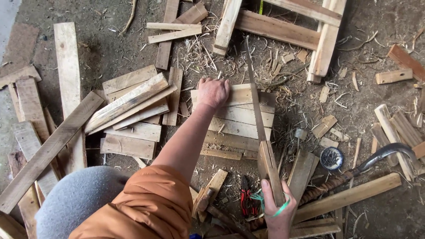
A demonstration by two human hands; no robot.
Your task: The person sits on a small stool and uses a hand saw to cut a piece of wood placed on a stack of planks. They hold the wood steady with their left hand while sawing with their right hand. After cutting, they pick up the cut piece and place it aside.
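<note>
My left hand (213,92) presses flat on the far left corner of a small stack of pale wooden boards (239,118) lying on the dirt floor. My right hand (279,208) grips the wooden handle of a long hand saw (256,106). The saw's thin blade runs away from me across the right part of the boards, its tip reaching the far planks. A green band loops round the handle at my fingers. My orange sleeve covers the left upper arm.
Loose planks pile up at the left (130,106), and a long plank (48,150) lies diagonally. A wooden frame (283,26) lies at the top. A curved sickle (380,155), a round tin (331,158), red pliers (246,197) and offcuts lie at the right. Shavings litter the floor.
</note>
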